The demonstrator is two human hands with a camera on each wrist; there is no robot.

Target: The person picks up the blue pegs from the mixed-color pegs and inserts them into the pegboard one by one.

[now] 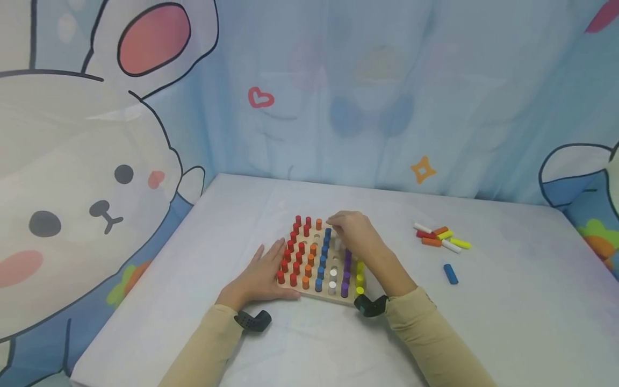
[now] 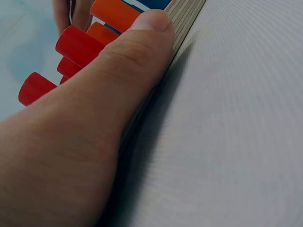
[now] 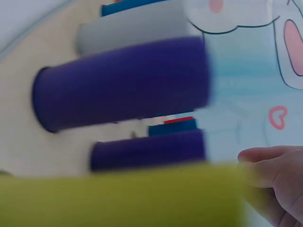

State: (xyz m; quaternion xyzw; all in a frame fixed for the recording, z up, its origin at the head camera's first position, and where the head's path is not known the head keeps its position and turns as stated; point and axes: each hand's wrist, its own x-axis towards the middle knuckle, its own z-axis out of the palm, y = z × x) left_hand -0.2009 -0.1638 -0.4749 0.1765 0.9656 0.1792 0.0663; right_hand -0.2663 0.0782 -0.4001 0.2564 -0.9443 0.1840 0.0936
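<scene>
A wooden pegboard [image 1: 324, 296] stands on the table with columns of red pegs [image 1: 296, 267], orange pegs [image 1: 308, 271], blue pegs [image 1: 321, 273], white pegs [image 1: 332, 288], purple pegs [image 1: 345, 278] and yellow pegs [image 1: 359, 280]. My left hand [image 1: 261, 274] rests against its left side, fingers spread, with the thumb [image 2: 137, 47] along the near edge. Over the far edge, by the top of the blue column, is my right hand [image 1: 355, 231]. Its thumb and fingers [image 3: 279, 172] come close together, but whether they hold a peg is hidden.
To the right lies a loose pile of pegs, among them a red peg [image 1: 425, 234], an orange peg [image 1: 431, 242], a white peg [image 1: 452, 246] and a yellow peg [image 1: 460, 243]. A single blue peg [image 1: 451, 274] lies nearer. A printed curtain [image 1: 309, 140] hangs behind the table.
</scene>
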